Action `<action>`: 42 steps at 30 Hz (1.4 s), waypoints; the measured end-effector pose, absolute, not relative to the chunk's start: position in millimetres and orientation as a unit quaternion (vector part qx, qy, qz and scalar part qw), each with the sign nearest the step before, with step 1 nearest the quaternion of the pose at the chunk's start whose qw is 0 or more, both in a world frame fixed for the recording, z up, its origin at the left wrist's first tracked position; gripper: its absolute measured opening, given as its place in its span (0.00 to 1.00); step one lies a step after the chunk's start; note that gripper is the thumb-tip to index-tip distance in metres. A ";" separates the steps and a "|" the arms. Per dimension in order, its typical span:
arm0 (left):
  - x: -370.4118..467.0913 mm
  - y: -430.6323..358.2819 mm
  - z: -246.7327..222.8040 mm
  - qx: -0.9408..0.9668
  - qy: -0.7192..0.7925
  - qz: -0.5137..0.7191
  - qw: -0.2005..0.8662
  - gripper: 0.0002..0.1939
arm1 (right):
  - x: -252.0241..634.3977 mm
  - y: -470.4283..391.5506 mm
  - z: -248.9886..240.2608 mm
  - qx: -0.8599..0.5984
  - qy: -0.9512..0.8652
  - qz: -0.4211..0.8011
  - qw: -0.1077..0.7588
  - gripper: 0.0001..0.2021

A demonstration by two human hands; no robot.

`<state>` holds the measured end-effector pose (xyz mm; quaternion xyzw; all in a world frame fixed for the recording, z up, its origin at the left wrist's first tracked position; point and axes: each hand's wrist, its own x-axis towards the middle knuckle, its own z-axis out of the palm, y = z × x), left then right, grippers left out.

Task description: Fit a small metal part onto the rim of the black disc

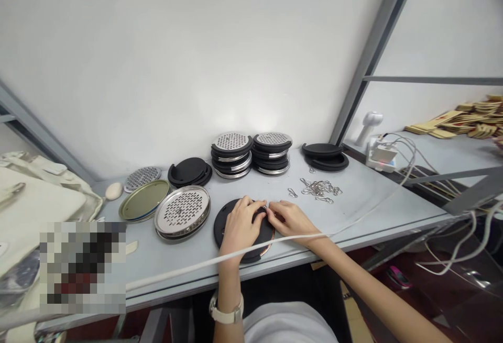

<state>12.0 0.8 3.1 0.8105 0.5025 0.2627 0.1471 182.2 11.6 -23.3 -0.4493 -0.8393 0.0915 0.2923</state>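
A round black disc (225,222) lies near the front edge of the grey table, with a copper-coloured rim showing at its lower right. My left hand (244,223) rests over it, thumb and fingers bent together at its upper right edge. From the right, my right hand (290,219) meets the same edge with its fingertips pinched. Between the fingertips shows a small metallic bit, too small to make out. Several metal clips (320,188) lie in a loose pile behind my right hand.
Stacks of black discs with perforated metal plates (232,141) stand against the wall. Left are grater plates (183,212), a green lid (144,200) and a white bag (43,196). Black discs (326,162) lie back right. A white cable (176,269) crosses in front.
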 end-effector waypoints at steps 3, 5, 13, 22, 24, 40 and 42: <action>12.2 1.1 2.6 0.810 0.502 0.264 0.149 0.14 | 182.3 11.5 -23.3 -0.444 -0.840 0.090 0.298 0.11; 12.3 1.5 2.2 0.809 0.501 0.267 0.149 0.14 | 182.7 11.7 -24.1 -0.443 -0.840 0.086 0.301 0.11; 12.9 1.6 1.1 0.811 0.502 0.268 0.136 0.11 | 183.3 12.1 -23.9 -0.455 -0.828 0.072 0.319 0.14; 12.7 2.9 -1.1 0.806 0.518 0.262 0.119 0.13 | 183.0 15.1 -24.6 -0.476 -0.841 0.101 0.236 0.12; 12.8 2.4 -0.8 0.807 0.515 0.263 0.121 0.13 | 183.2 15.1 -24.9 -0.478 -0.840 0.104 0.235 0.12; 13.6 0.7 2.5 0.804 0.516 0.265 0.128 0.09 | 182.1 11.9 -22.3 -0.474 -0.834 0.091 0.267 0.12; 13.5 0.9 2.6 0.806 0.518 0.259 0.125 0.10 | 182.5 13.1 -22.8 -0.474 -0.836 0.101 0.257 0.13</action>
